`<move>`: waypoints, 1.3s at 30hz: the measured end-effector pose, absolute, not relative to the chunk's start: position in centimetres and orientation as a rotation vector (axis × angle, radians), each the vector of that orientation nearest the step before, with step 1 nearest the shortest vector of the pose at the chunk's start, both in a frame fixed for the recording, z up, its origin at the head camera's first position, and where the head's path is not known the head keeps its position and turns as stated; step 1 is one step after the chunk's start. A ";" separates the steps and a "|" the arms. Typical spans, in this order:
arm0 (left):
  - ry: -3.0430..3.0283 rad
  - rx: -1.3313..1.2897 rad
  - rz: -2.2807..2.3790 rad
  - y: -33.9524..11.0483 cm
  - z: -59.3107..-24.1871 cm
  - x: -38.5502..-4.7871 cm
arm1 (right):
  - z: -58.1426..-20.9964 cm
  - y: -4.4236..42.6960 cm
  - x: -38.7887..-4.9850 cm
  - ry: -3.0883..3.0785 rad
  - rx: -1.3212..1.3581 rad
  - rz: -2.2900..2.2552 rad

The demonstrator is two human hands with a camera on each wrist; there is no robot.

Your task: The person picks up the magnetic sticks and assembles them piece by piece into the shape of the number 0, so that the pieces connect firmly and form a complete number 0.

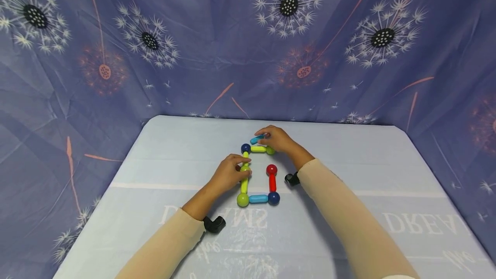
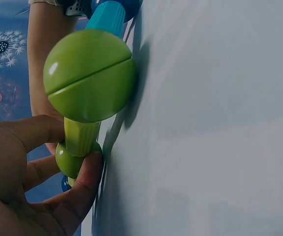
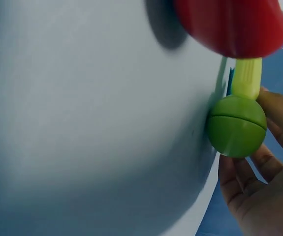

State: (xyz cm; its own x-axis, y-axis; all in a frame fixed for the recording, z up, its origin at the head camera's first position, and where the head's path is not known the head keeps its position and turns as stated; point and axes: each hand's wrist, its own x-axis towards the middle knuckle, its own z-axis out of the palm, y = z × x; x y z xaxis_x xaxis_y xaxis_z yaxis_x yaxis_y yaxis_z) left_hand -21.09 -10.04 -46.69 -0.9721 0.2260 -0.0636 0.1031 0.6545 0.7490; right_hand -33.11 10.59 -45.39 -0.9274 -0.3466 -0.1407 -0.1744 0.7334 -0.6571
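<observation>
A frame of toy rods and balls lies on the table. My left hand (image 1: 228, 172) pinches the middle green ball (image 1: 245, 168) on its left side, between two yellow-green rods (image 1: 244, 185). My right hand (image 1: 278, 139) holds a light blue rod (image 1: 255, 140) between thumb and fingers, just above the far yellow-green rod (image 1: 258, 149). That far rod joins a dark blue ball (image 1: 246, 148) to a green ball (image 3: 237, 126), close under the right hand. A near green ball (image 2: 89, 76) fills the left wrist view and partly hides the left hand's grip.
The near side has a light blue rod (image 1: 258, 199) and a dark blue ball (image 1: 274, 198). From that ball a red rod (image 1: 273, 183) runs up to a red ball (image 1: 271, 169), apart from the far green ball. A white printed cloth (image 1: 333, 236) covers the table.
</observation>
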 end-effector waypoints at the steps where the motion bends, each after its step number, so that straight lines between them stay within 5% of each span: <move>1: 2.716 0.268 1.219 -10.0 -46.7 -21.1 | -45.5 10.5 -33.2 2.689 -0.412 -0.963; 39: 2.653 0.233 1.264 -10.1 -47.1 -21.2 | -44.6 11.5 -32.2 2.691 -0.294 -1.171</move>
State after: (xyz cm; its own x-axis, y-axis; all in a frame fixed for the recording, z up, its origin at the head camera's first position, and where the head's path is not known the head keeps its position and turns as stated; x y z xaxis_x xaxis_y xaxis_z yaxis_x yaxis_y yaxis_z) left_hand -21.20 -10.10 -47.09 -0.9689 0.2234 -0.1061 0.0585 0.6236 0.7795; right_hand -32.21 11.50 -44.58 -0.9618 -0.2565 -0.0961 -0.1044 0.6679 -0.7369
